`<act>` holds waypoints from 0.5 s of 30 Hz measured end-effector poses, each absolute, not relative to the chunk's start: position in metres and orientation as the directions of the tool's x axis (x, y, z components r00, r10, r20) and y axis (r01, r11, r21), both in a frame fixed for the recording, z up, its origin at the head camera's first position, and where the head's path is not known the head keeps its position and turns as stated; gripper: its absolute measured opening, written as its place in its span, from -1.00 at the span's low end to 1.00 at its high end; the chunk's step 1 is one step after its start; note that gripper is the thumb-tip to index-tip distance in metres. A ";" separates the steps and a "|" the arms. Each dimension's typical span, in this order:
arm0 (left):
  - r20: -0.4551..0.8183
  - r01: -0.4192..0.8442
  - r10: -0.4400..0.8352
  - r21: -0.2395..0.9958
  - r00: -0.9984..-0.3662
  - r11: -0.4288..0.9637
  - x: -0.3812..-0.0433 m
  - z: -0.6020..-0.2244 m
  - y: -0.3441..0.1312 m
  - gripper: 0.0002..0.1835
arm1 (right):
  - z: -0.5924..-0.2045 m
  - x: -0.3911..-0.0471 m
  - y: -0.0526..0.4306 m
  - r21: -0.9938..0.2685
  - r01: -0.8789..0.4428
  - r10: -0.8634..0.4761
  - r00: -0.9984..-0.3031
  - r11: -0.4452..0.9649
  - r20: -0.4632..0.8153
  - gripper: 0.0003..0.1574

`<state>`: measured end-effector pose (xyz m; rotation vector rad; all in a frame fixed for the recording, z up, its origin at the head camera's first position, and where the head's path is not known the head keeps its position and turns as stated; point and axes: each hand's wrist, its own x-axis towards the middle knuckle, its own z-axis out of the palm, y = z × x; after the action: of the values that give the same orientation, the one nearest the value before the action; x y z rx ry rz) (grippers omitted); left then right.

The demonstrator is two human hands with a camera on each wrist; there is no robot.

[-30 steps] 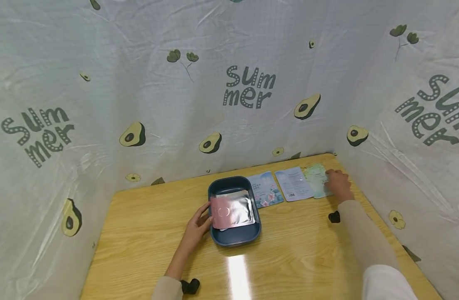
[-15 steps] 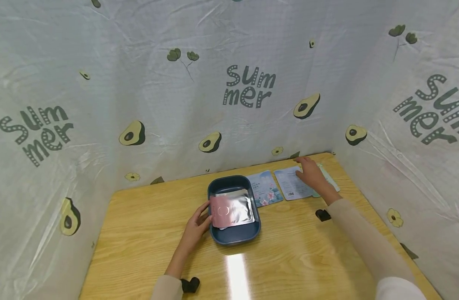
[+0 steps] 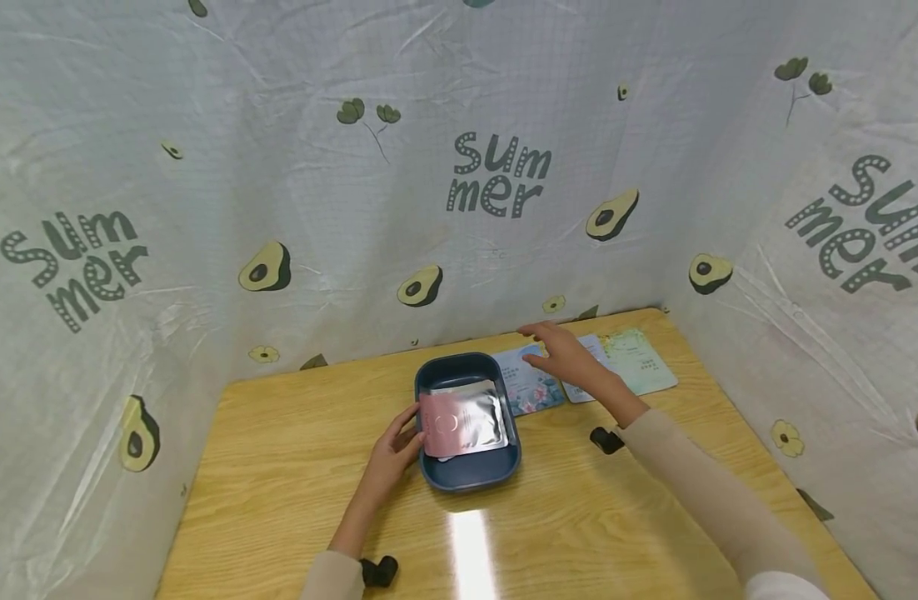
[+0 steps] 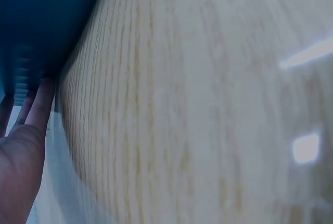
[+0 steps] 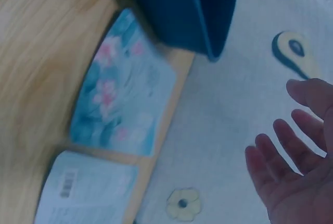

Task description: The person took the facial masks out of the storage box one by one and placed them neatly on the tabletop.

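Note:
A dark blue bin stands on the table with a pink-and-silver sachet lying inside. My left hand rests against the bin's left side, its straight fingers touching the wall in the left wrist view. With fingers spread and nothing in them, my right hand hovers near a blue floral sachet. Beside that lies a pale sachet with a barcode, partly hidden by the right hand in the head view. A light green sachet is furthest right in the row.
The wooden table backs onto a white sheet printed with avocados and lettering, which also hangs along both sides. A black wrist piece sits at the right wrist, another at the left.
My right hand has moved left from the green sachet, past the pale one, toward the blue floral sachet and the bin. My left hand has stayed at the bin's side.

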<state>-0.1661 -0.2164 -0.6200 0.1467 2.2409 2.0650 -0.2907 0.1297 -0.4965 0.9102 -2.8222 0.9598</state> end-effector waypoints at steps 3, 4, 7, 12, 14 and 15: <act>-0.004 0.006 0.116 0.996 -0.993 0.085 -0.164 -0.620 -0.217 -0.38 | -0.495 -0.291 0.114 -0.609 -0.534 -0.551 -0.814 0.587 0.182 -0.33; -0.006 0.003 0.110 0.997 -0.994 0.083 -0.163 -0.620 -0.218 -0.39 | -0.495 -0.292 0.109 -0.629 -0.531 -0.560 -0.809 0.568 0.177 -0.32; -0.010 -0.001 0.108 0.996 -0.994 0.084 -0.161 -0.621 -0.218 -0.38 | -0.497 -0.293 0.092 -0.676 -0.517 -0.587 -0.795 0.525 0.153 -0.31; -0.016 -0.005 0.117 0.996 -0.993 0.088 -0.162 -0.620 -0.215 -0.38 | -0.505 -0.292 0.068 -0.703 -0.501 -0.628 -0.772 0.505 0.099 -0.29; -0.017 -0.007 0.115 0.996 -0.993 0.086 -0.163 -0.619 -0.213 -0.39 | -0.510 -0.291 0.060 -0.700 -0.496 -0.632 -0.770 0.514 0.082 -0.29; -0.018 -0.008 0.116 0.996 -0.993 0.086 -0.164 -0.618 -0.212 -0.39 | -0.512 -0.291 0.056 -0.696 -0.498 -0.634 -0.769 0.517 0.079 -0.30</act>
<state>-0.1642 -0.2119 -0.6177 0.1121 2.2462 2.0607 -0.2908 0.0562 -0.5121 1.0923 -2.8945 1.2256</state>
